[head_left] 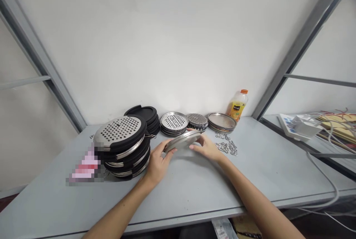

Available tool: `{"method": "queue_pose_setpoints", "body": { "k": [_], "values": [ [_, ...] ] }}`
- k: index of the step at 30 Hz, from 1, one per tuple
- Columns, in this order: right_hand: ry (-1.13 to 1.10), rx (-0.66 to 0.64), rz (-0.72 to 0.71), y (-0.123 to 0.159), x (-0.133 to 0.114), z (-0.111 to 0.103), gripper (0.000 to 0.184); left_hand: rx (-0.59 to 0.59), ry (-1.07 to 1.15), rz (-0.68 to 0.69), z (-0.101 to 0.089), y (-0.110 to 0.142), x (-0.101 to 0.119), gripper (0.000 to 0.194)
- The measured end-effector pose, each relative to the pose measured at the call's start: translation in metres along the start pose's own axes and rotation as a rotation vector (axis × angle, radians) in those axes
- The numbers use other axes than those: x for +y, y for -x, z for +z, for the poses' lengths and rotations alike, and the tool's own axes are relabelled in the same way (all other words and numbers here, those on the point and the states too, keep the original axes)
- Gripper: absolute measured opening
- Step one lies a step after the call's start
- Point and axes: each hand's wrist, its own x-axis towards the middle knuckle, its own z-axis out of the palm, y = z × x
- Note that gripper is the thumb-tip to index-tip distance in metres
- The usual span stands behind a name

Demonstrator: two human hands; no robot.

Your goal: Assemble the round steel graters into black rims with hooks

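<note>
Holding a metal disc (183,142) in both hands, center of frame, tilted, right end higher, lifted off the counter (194,198). Gripping its left edge with the left hand (160,161), thumb on near side. Grasping its right end with the right hand (205,147), thumb toward near face, other fingers partly hidden behind.

Just left of the left hand, a tall stack of graters (119,129) with black rims, holed metal face on top, wire clips jutting out at the sides. Behind that, a pile of black rings (143,115). Beyond the disc, along the wall (178,46), left to right: a pile of coarse grater plates (174,121), a pile of fine grater plates (197,119), a pile of smooth discs (221,121). Right of center, just in front of the smooth discs, loose small clips (228,147), metal, scattered in a patch. Behind the smooth discs, a bottle (238,107) with orange cap and yellow label, upright.

At left, beside the graters, a pink patch (85,166), pixelated, cannot tell what. Far right, beyond a gray post (300,39), a white box (304,128) and tangled wires. Bottom edge, below the counter, a plastic bag (223,228).
</note>
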Motion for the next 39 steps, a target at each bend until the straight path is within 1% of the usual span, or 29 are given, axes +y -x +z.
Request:
{"method": "queue_pose_setpoints", "body": {
  "k": [2, 4, 6, 8, 9, 11, 14, 16, 20, 23, 26, 29, 31, 35, 37, 39],
  "values": [
    [-0.076, -0.075, 0.054, 0.001, 0.003, 0.004, 0.054, 0.035, 0.081, -0.031, 0.001, -0.002, 0.002, 0.024],
    [-0.130, -0.110, 0.084, 0.002, 0.004, 0.007, 0.049, 0.040, 0.137, -0.052, 0.001, -0.004, 0.003, 0.023],
    [-0.164, -0.098, 0.092, 0.002, 0.003, 0.006, 0.046, 0.030, 0.160, -0.072, 0.001, -0.005, 0.003, 0.023],
    [-0.174, -0.061, 0.104, 0.002, 0.000, 0.000, 0.044, 0.004, 0.131, -0.101, 0.002, -0.005, 0.001, 0.028],
    [-0.172, -0.042, 0.107, 0.003, -0.002, -0.003, 0.043, -0.009, 0.085, -0.110, 0.002, -0.004, -0.001, 0.032],
    [-0.158, -0.026, 0.101, 0.003, -0.006, -0.011, 0.040, -0.022, -0.074, -0.091, 0.002, -0.001, -0.004, 0.046],
    [-0.106, -0.029, 0.073, 0.004, -0.012, -0.020, 0.036, -0.027, -0.355, 0.017, 0.003, 0.004, -0.006, 0.069],
    [-0.044, -0.038, 0.056, 0.005, -0.016, -0.021, 0.035, -0.042, -0.470, 0.088, 0.003, 0.006, -0.004, 0.076],
    [0.096, -0.076, 0.005, 0.007, -0.019, -0.014, 0.037, -0.097, -0.558, 0.199, 0.001, 0.005, 0.002, 0.072],
    [0.238, -0.095, -0.133, 0.009, -0.016, -0.004, 0.037, -0.163, -0.569, 0.247, -0.001, 0.003, 0.003, 0.065],
    [0.360, -0.139, -0.302, 0.009, -0.009, 0.004, 0.037, -0.251, -0.536, 0.252, -0.002, 0.002, -0.003, 0.059],
    [0.419, -0.172, -0.383, 0.008, -0.004, 0.010, 0.040, -0.313, -0.521, 0.214, -0.002, 0.002, -0.010, 0.053],
    [0.454, -0.135, -0.392, 0.006, -0.001, 0.010, 0.045, -0.335, -0.509, 0.178, -0.002, 0.002, -0.012, 0.051],
    [0.529, 0.039, -0.322, 0.004, 0.005, 0.001, 0.066, -0.348, -0.417, 0.135, -0.003, 0.002, -0.012, 0.050],
    [0.538, 0.065, -0.303, 0.004, 0.008, -0.005, 0.064, -0.361, -0.359, 0.142, -0.004, 0.002, -0.011, 0.051],
    [0.515, 0.043, -0.298, 0.005, 0.010, -0.010, 0.051, -0.378, -0.323, 0.158, -0.005, 0.002, -0.012, 0.053]
  ]
}}
